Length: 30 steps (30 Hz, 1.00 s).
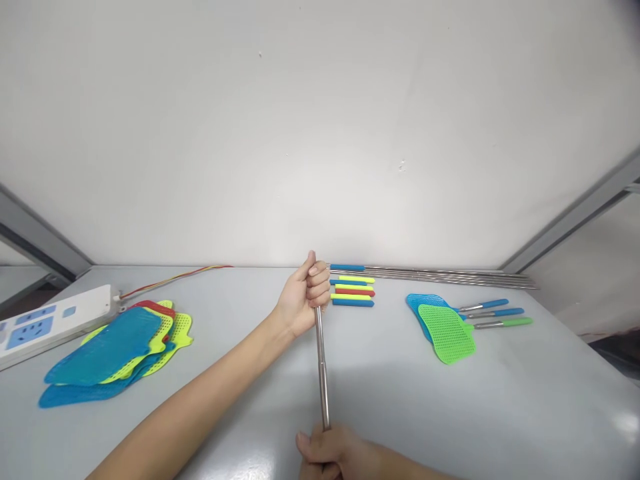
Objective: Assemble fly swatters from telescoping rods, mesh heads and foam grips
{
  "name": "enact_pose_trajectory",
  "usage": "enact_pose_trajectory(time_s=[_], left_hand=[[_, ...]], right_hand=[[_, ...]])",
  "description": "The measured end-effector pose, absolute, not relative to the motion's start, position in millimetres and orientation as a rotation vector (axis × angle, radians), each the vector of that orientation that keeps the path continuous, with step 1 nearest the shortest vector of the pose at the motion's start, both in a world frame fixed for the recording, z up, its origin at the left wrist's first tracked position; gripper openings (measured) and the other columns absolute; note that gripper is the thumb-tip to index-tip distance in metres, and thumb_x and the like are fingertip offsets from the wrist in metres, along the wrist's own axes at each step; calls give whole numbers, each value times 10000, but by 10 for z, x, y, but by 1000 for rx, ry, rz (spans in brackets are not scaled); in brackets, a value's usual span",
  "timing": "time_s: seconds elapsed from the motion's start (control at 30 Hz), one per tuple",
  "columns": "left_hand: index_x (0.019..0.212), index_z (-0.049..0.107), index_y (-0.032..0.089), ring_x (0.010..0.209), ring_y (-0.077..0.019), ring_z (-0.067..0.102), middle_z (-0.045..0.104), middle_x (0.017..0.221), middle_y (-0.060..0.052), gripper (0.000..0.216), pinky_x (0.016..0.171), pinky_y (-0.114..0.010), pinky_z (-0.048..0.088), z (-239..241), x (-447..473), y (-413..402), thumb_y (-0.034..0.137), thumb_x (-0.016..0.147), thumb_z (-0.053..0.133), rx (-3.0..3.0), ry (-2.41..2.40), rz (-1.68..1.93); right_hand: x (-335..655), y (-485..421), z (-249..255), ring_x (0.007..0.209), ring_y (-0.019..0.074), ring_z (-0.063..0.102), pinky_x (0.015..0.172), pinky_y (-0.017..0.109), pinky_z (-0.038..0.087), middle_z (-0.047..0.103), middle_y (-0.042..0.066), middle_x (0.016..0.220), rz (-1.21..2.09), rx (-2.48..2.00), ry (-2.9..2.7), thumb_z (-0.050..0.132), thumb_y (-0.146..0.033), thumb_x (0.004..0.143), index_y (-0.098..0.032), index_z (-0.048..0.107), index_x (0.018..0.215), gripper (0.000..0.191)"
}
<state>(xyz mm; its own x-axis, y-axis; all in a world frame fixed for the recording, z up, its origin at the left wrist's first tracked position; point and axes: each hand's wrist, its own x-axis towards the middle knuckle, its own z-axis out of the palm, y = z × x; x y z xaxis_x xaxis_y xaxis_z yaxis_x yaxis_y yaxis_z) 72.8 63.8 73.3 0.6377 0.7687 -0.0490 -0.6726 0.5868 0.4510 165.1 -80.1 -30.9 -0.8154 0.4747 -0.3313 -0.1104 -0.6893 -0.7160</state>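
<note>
A worker grips a telescopic metal rod [323, 373] at a gray table [410, 413], its long axis running from the worker's body toward the wall, the far end leaning slightly left. The left hand [304, 297] is closed in a fist, fingers wrapped tight around the far end and thumb pointing up. The right hand [340, 453] is curled around the near end, its thumb across the metal, its lower fingers partly cut off from sight. The bare shaft spans the gap between the two fists, on the near left side of a row of colored handle grips [355, 293]. Left of that row lie stacked fly swatter heads [113, 350] and, farther left, a power strip [65, 317]; right of it, three fly swatters [447, 333].
</note>
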Motion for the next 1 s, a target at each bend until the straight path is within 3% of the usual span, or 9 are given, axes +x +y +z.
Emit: enact_pose_trajectory(time_s=[0.27, 0.53, 0.83, 1.0], left_hand=[[529, 289, 173, 340, -47, 11, 49, 476, 80, 380, 266, -162, 60, 675, 736, 642, 372, 852, 272, 331, 158, 817], [558, 337, 168, 344, -12, 88, 117, 488, 95, 363, 270, -114, 99, 676, 819, 561, 459, 731, 469, 675, 635, 1085], [548, 336, 167, 353, -7, 116, 151, 480, 93, 384, 292, -121, 112, 893, 866, 415, 488, 723, 454, 855, 840, 1201], [554, 322, 173, 354, -7, 120, 160, 488, 90, 383, 303, -130, 115, 779, 913, 367, 493, 723, 449, 846, 872, 1195]], right_hand=[[1657, -799, -259, 325, 36, 123, 391, 259, 61, 179, -72, 360, 2550, -637, -1047, 366, -408, 821, -170, 244, 414, 487], [1615, -802, -258, 300, 32, 149, 367, 252, 45, 171, -65, 337, 2492, -605, -986, 367, -383, 824, -165, 210, 378, 520], [1566, -835, -172, 296, 17, 161, 337, 222, 55, 174, -76, 342, 2477, -594, -827, 452, -377, 783, -159, 192, 386, 522], [1556, -823, -147, 277, 19, 142, 316, 212, 40, 156, -80, 329, 2498, -563, -748, 459, -337, 774, -165, 202, 378, 503]])
